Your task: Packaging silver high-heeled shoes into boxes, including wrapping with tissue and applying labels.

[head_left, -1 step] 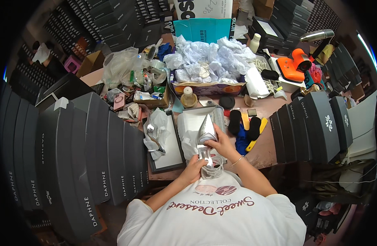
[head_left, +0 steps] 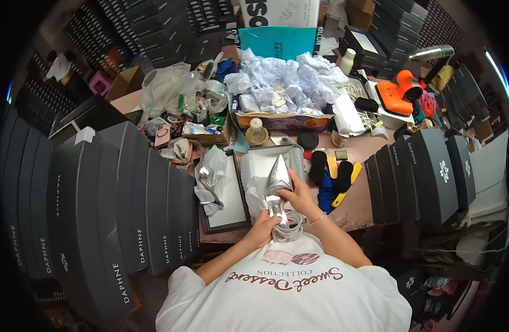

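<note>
Between my two hands is a silver shoe with a pointed toe aimed away from me. My right hand is closed around its side near the middle. At the heel end, my left hand grips the shoe with the thumb on top. Beneath it lies an open shoebox lined with white paper. A second silver shoe rests partly wrapped in white tissue on a dark-edged box part with a white inside. Clear looped plastic shows below the held heel, close to my shirt.
Dark shoeboxes stand in rows at left and right. Behind the work area sits a carton of crumpled white tissue. A jar of yellowish liquid, black brushes, a yellow-handled tool and an orange device surround it.
</note>
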The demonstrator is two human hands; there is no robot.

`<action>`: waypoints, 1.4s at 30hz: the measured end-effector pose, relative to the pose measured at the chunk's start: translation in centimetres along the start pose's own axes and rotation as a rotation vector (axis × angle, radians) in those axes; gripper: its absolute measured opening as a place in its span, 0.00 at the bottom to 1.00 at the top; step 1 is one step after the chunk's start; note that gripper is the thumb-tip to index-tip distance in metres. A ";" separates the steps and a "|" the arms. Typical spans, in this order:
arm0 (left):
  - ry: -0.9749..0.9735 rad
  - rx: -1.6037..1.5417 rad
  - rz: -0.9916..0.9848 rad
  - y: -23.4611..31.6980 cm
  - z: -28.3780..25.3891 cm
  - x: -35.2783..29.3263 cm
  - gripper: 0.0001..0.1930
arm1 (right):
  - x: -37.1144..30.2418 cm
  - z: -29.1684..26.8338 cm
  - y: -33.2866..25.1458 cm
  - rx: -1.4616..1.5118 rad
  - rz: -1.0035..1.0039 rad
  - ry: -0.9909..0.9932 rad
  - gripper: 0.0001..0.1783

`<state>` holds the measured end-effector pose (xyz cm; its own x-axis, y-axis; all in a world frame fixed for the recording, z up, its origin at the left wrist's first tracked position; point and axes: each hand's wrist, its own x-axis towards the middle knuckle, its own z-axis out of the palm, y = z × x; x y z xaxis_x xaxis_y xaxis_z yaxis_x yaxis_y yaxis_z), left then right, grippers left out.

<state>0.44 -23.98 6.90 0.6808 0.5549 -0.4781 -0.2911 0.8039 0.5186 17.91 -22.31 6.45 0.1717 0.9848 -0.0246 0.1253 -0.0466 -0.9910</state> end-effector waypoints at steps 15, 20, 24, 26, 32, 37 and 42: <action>0.788 1.227 0.523 9.1 -12.0 1.2 0.20 | 5.9 2.5 12.6 -0.744 0.082 -0.163 0.33; 1.206 1.569 0.576 6.5 -20.2 5.5 0.41 | 5.1 -0.6 6.2 -0.669 0.175 -0.343 0.34; 1.131 1.201 0.423 7.5 -18.9 5.6 0.38 | -1.2 0.1 2.2 -0.572 0.177 -0.427 0.38; 1.012 1.125 0.406 9.3 -16.8 4.0 0.35 | -1.5 2.0 4.1 -0.842 0.074 -0.296 0.43; 0.675 0.192 0.313 7.9 -16.3 -0.3 0.23 | -1.4 1.2 7.3 -0.968 0.159 -0.477 0.43; 0.912 1.415 0.596 4.1 -16.9 1.0 0.28 | -0.6 3.2 9.6 -1.088 0.132 -0.432 0.38; 0.733 1.734 -0.087 5.7 -12.7 2.5 0.27 | -0.3 3.0 7.6 -1.111 0.107 -0.460 0.36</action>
<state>-8.03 -15.32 -0.35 0.1348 0.8756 -0.4638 0.9532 0.0131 0.3019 15.86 -22.46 -1.45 -0.1035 0.9241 -0.3678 0.9426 -0.0269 -0.3329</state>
